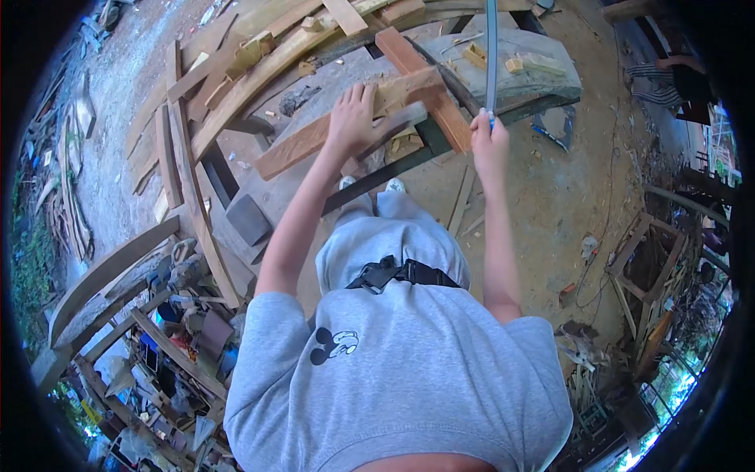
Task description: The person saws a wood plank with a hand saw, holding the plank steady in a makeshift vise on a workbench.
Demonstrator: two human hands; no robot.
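My left hand (pixel 351 118) lies over a brown wooden plank (pixel 295 148), its fingers stretched out across the top. This plank crosses a reddish-brown board (pixel 450 124) in front of me. Just right of my left hand is a blurred greyish piece (pixel 405 118), whose kind I cannot make out. My right hand (pixel 489 140) is closed around the lower end of a long, narrow pale metal strip (pixel 491 59). Some blue shows at that end. The strip points away from me, past the right side of the reddish-brown board, and its far end is out of view.
Long curved timbers (pixel 259 82) lie ahead and to the left. A grey slab-like surface (pixel 543 75) holds small wood offcuts. A wooden frame (pixel 647 256) stands at right. Cluttered scrap (pixel 169 354) fills the lower left. Another person's striped clothing (pixel 657 85) shows at far right.
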